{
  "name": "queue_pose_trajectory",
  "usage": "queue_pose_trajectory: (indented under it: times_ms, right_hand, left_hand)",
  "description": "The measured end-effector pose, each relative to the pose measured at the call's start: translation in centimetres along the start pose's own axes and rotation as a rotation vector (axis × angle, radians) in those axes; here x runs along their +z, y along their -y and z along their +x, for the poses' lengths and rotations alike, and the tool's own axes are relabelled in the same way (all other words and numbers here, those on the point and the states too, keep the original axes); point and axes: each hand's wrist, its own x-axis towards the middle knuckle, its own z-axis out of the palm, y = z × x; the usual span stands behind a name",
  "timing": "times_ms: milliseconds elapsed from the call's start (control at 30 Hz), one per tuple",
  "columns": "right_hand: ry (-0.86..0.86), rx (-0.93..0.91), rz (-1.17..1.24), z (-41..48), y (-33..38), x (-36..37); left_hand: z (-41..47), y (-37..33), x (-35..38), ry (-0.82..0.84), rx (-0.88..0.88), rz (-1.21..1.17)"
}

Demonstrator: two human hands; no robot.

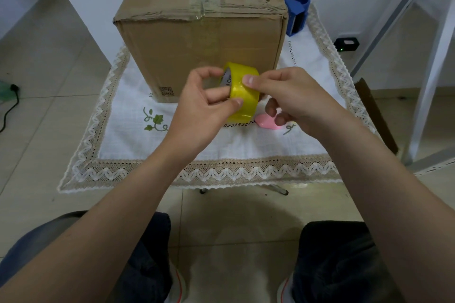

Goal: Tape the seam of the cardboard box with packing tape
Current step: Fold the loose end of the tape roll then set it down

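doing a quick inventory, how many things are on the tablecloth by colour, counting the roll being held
brown: 1, cardboard box
yellow: 1, tape roll, held above the tablecloth
blue: 1, tape dispenser
pink: 1, small object, partly hidden
total: 4

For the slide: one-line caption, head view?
Left hand holds yellow tape roll while right hand picks at it, before cardboard box.

Your left hand grips the tape roll, fingers through its core, thumb on the outer face. Your right hand presses its thumb on the roll's top edge, remaining fingers curled beneath. Both forearms extended, bare
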Motion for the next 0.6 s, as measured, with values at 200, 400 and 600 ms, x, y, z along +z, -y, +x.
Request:
queue_pose_trajectory:
  times_ms: [200,400,600]
  right_hand:
    - [-0.022,-0.114,0.008,0.1,-0.5,0.8]
    - [0.05,-0.085,-0.012,0.0,-0.5,1.2]
    - [0.139,-0.001,-0.046,0.0,-0.8,0.6]
  left_hand:
    - [0.5,0.0,-0.1,-0.023,-0.166,-0.118]
    - [0.5,0.0,-0.5,-0.03,-0.219,-0.018]
    - [0.7,0.3,-1.2,0.026,-0.238,0.027]
